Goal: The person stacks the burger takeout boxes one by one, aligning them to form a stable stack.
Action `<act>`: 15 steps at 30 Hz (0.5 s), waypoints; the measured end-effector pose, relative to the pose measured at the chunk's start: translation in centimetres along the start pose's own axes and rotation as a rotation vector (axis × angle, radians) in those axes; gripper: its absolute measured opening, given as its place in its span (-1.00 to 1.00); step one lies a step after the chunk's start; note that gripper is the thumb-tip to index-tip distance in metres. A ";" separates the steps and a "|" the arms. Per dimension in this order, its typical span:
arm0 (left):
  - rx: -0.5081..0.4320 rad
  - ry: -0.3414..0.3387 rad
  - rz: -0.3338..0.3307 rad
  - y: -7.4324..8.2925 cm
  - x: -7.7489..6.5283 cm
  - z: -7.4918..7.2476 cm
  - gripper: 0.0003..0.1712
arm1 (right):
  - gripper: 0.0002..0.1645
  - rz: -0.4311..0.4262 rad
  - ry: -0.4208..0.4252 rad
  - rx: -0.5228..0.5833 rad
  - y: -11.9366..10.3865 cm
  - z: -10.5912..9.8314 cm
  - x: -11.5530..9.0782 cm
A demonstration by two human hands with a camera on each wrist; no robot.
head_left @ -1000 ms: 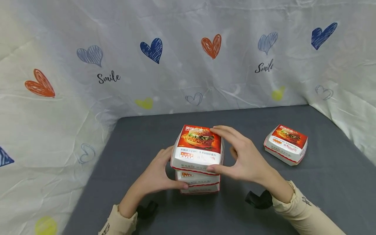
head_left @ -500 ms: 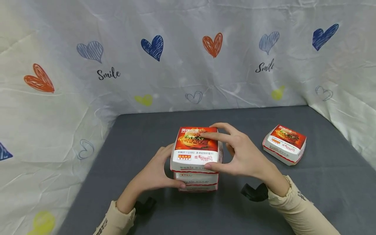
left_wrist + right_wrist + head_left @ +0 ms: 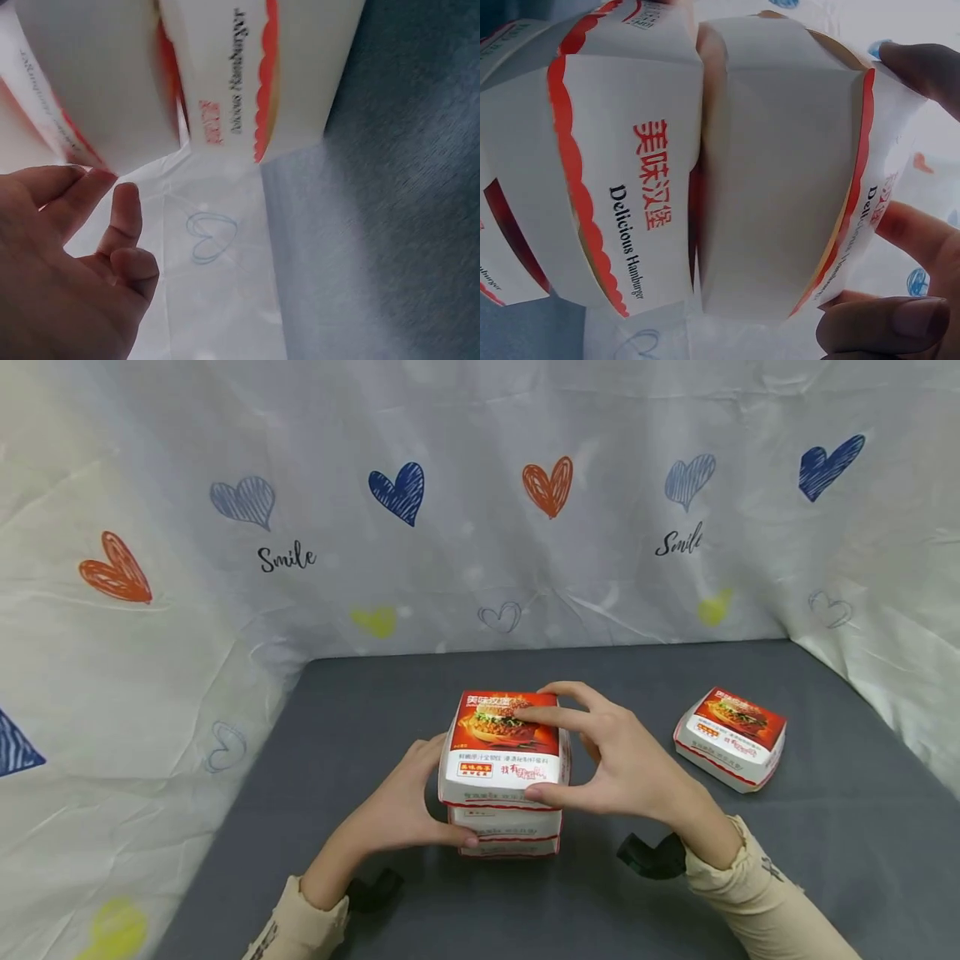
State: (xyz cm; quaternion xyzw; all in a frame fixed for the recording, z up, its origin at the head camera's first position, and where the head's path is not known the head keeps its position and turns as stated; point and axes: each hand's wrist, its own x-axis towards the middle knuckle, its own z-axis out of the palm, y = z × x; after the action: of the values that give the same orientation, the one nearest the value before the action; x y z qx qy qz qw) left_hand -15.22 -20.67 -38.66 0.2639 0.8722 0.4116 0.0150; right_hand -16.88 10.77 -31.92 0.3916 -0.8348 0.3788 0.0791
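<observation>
In the head view a red-and-white hamburger box (image 3: 504, 727) tops a stack in the middle of the table. My right hand (image 3: 622, 760) grips its right side, thumb on the front and one finger lying across the printed lid. Below it shows a lower hamburger box (image 3: 517, 825), squarely underneath; how many boxes are under the top one is hard to tell. My left hand (image 3: 397, 806) holds the stack's left side, its thumb across the lower front. In the left wrist view its fingers (image 3: 82, 202) are at the upper box's edge; its thumb is out of view there.
Another hamburger box (image 3: 731, 739) sits apart at the right, turned slightly. The dark grey table (image 3: 360, 693) ends at a white cloth backdrop (image 3: 450, 560) with printed hearts. A dark strap (image 3: 652, 856) shows by the right wrist.
Over the last second the top box has turned slightly and lies straighter on the stack. A right finger has shifted from the lid's edge onto its face. The left hand stays nearly still.
</observation>
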 end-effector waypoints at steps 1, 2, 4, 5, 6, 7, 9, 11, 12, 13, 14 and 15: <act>0.001 0.000 -0.006 0.1 -0.2 -0.3 0.39 | -0.15 0.001 -0.001 0.004 0.0 0.1 0.1; 0.009 0.001 -0.007 0.1 -0.3 -0.7 0.46 | -0.15 0.002 -0.003 0.007 0.0 0.3 0.1; 0.019 0.005 0.003 0.4 -0.5 -1.6 0.60 | -0.16 0.003 -0.005 0.006 -0.1 0.5 0.2; 0.026 0.008 0.017 0.7 -0.5 -2.1 0.66 | -0.15 0.004 -0.006 0.003 -0.1 0.5 0.2; 0.034 0.014 0.035 1.2 -0.5 -2.7 0.70 | -0.15 0.004 -0.006 -0.001 -0.1 0.5 0.2; 0.041 0.020 0.056 1.7 -0.4 -3.2 0.73 | -0.15 0.003 -0.003 -0.007 -0.1 0.5 0.2; 0.046 0.031 0.097 3.0 0.1 -4.0 0.72 | -0.15 -0.002 0.008 -0.019 -0.1 0.5 0.1; 0.054 0.037 0.122 4.4 0.7 -4.4 0.67 | -0.15 -0.005 0.021 -0.027 -0.1 0.4 0.0; 0.061 0.036 0.121 4.9 0.9 -4.4 0.64 | -0.16 -0.007 0.025 -0.028 -0.1 0.4 -0.1; 0.069 0.034 0.115 5.3 1.0 -4.3 0.60 | -0.16 -0.012 0.028 -0.030 -0.2 0.5 -0.2; 0.079 0.038 0.102 5.6 1.1 -4.2 0.55 | -0.17 -0.016 0.028 -0.031 -0.2 0.6 -0.3; 0.086 0.045 0.088 5.8 1.1 -4.1 0.50 | -0.17 -0.019 0.027 -0.032 -0.2 0.7 -0.3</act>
State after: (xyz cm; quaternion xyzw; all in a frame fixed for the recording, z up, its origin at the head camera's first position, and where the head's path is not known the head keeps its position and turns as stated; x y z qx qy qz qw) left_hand -14.54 -20.00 -31.52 0.2932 0.8768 0.3796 -0.0341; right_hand -16.40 10.42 -32.40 0.3930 -0.8358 0.3701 0.1002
